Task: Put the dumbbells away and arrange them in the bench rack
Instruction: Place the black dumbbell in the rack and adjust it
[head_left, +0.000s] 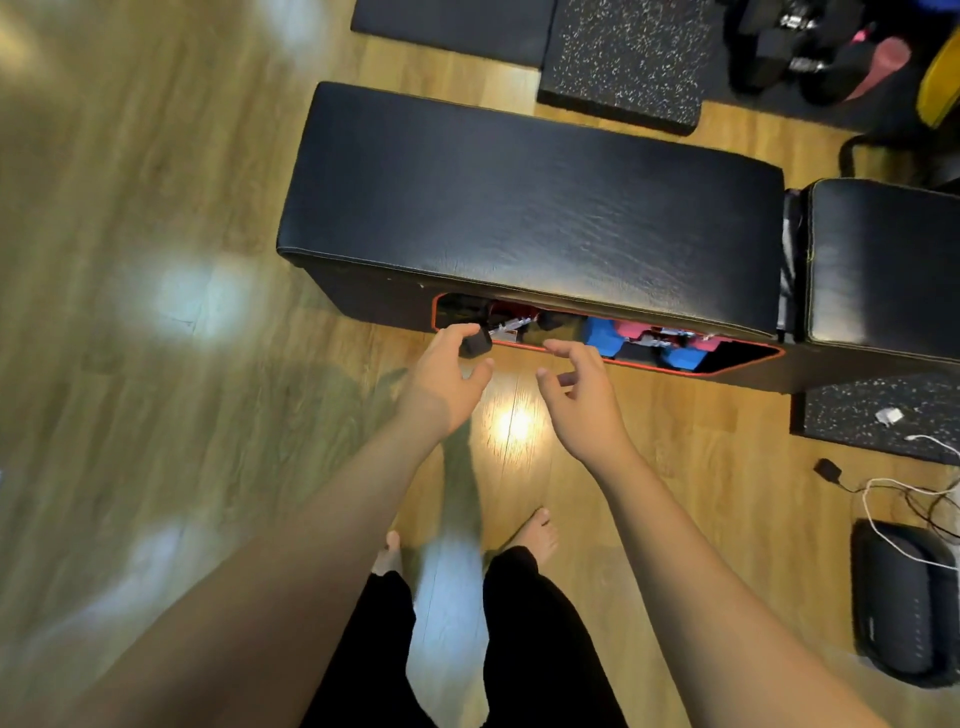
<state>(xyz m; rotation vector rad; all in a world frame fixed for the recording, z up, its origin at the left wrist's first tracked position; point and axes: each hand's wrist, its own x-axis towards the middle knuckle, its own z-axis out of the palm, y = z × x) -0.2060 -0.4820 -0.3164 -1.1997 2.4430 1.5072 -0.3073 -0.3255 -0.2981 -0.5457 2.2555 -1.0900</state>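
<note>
A black padded bench (530, 202) stands on the wood floor, with an orange-rimmed rack opening (748, 364) along its near side. Inside lie a black dumbbell (475, 343) with a chrome handle, blue dumbbells (602, 335) and pink ones (636, 328). My left hand (447, 379) hovers at the opening's left end, fingers spread, thumb close to the black dumbbell's head, gripping nothing. My right hand (582, 389) is held open just in front of the opening's middle, empty.
More black dumbbells (800, 47) sit on a mat at the top right. Speckled rubber tiles (623, 62) lie behind the bench and at the right. A second black pad (883, 260) adjoins the bench. Cables (904, 493) and a black bag (904, 608) lie at the right. My bare feet stand below.
</note>
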